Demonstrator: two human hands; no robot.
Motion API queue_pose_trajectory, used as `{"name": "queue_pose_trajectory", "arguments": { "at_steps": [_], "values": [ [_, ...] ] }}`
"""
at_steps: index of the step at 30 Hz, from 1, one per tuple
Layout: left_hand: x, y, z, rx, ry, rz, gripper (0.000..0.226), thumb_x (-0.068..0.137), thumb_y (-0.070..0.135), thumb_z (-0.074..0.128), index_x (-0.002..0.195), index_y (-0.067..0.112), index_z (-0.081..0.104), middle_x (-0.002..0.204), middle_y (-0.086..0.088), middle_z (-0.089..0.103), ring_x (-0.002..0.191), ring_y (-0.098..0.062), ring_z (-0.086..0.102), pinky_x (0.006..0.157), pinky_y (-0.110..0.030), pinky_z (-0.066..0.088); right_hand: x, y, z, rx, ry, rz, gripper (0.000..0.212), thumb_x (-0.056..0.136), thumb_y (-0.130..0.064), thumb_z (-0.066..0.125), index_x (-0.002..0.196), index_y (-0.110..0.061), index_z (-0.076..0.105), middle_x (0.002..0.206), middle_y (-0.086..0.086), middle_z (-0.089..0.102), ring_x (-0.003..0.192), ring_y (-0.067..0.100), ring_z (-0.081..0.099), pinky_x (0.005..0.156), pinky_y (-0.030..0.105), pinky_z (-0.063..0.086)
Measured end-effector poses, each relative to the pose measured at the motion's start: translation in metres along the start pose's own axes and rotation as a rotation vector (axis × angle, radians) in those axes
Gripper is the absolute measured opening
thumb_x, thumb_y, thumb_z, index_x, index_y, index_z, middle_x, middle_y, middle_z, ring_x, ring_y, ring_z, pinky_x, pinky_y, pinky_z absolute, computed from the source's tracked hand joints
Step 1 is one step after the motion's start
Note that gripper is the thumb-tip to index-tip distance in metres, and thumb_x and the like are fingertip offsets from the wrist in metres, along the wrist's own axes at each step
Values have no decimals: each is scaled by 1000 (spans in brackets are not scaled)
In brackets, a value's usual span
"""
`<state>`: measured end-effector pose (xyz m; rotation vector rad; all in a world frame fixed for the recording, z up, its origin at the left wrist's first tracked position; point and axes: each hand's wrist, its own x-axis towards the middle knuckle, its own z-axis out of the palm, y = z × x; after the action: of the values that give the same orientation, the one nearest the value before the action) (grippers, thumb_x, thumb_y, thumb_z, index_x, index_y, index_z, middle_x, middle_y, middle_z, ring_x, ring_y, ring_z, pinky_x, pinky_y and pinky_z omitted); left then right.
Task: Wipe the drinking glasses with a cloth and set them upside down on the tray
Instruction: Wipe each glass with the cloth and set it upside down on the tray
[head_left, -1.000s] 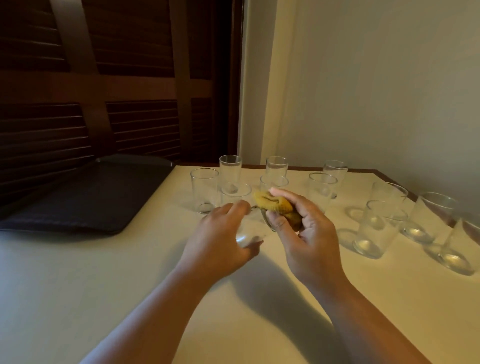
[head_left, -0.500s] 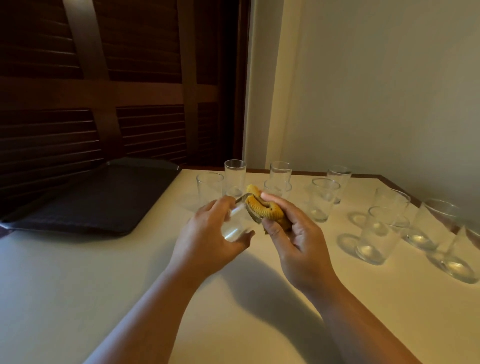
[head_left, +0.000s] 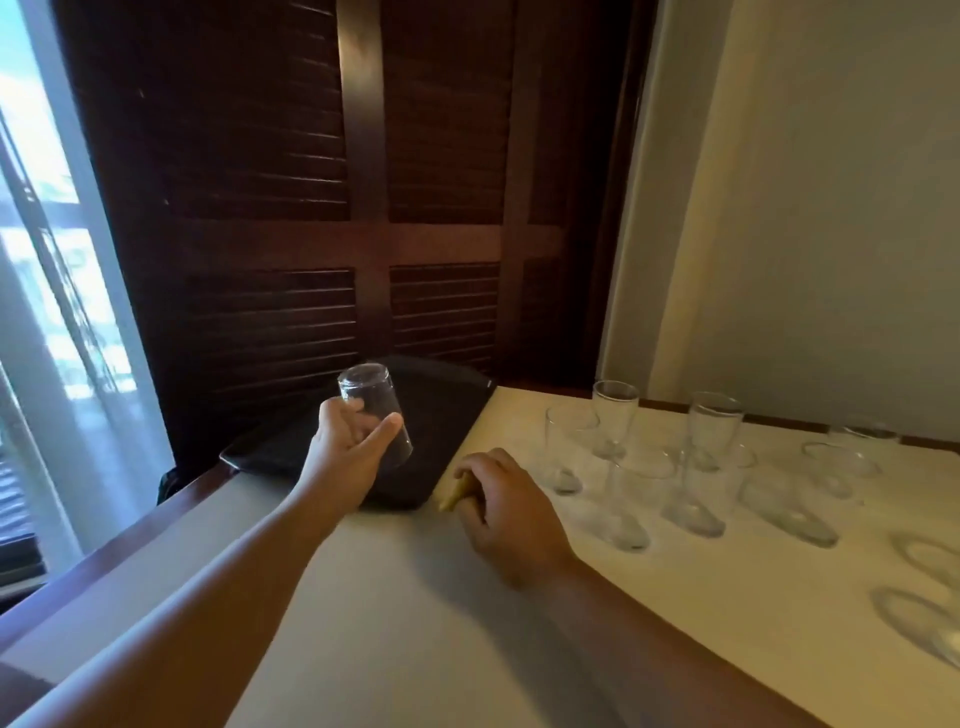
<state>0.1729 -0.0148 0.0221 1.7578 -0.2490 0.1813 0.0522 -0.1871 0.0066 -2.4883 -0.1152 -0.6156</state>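
Observation:
My left hand (head_left: 349, 451) grips a clear drinking glass (head_left: 371, 399) turned upside down, base uppermost, over the dark tray (head_left: 452, 405) at the table's far left. Whether its rim touches the tray I cannot tell. My right hand (head_left: 506, 512) rests on the table just right of the tray's near corner, fingers curled round a yellow cloth (head_left: 454, 496) that peeks out at the left. Several other clear glasses (head_left: 613, 415) stand upright on the table to the right.
The cream table (head_left: 395, 613) has a dark wooden edge on the left. A dark louvred shutter (head_left: 311, 208) stands behind the tray, a bright window (head_left: 47, 312) lies at far left, and a pale wall (head_left: 831, 208) runs behind the glasses.
My left hand has carried the glass left from the table's middle, flipped it and brought it over the tray. My right hand has left the glass and dropped to the table with the cloth.

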Motion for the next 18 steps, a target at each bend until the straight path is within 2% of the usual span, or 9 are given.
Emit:
{"name": "queue_pose_trajectory", "arguments": {
  "at_steps": [2, 6, 9, 12, 14, 18],
  "values": [
    [36, -5, 2, 90, -6, -19, 51, 92, 39, 72, 128, 21, 41, 100, 12, 65, 98, -11, 64, 85, -37, 56, 34, 1, 19, -12, -66, 35, 27, 100, -29, 52, 126, -31, 58, 122, -9, 51, 99, 7, 54, 85, 22, 51],
    [115, -32, 19, 191, -44, -53, 59, 88, 39, 77, 128, 16, 41, 111, 2, 69, 102, -18, 67, 84, -36, 55, 79, 16, 52, -7, -258, 77, 32, 101, -38, 44, 125, -33, 65, 123, -11, 50, 102, 9, 57, 92, 32, 52],
    [168, -54, 43, 287, -119, -36, 62, 85, 38, 80, 129, 15, 42, 118, 0, 66, 106, -19, 65, 82, -31, 52, 87, 34, 69, -17, -239, 93, 39, 92, -52, 42, 104, -27, 69, 109, -10, 51, 91, 10, 57, 85, 41, 54],
    [207, -69, 77, 355, -233, -17, 70, 84, 40, 81, 135, 11, 43, 124, -1, 65, 107, -20, 66, 89, -35, 55, 89, 47, 80, -41, -196, 60, 39, 87, -64, 50, 97, -29, 64, 103, -14, 46, 85, 9, 55, 78, 33, 55],
    [224, -72, 99, 355, -283, -7, 71, 84, 40, 81, 138, 12, 43, 126, -1, 65, 108, -20, 66, 92, -37, 55, 93, 49, 82, -8, -201, 54, 36, 85, -64, 58, 97, -30, 64, 103, -16, 45, 85, 8, 55, 77, 30, 54],
    [247, -71, 138, 337, -338, 14, 75, 85, 40, 80, 144, 16, 41, 132, 0, 62, 114, -20, 63, 100, -41, 53, 98, 54, 81, 37, -207, 37, 27, 84, -54, 63, 95, -30, 64, 101, -13, 48, 87, 8, 55, 78, 32, 53]
  ]
}}
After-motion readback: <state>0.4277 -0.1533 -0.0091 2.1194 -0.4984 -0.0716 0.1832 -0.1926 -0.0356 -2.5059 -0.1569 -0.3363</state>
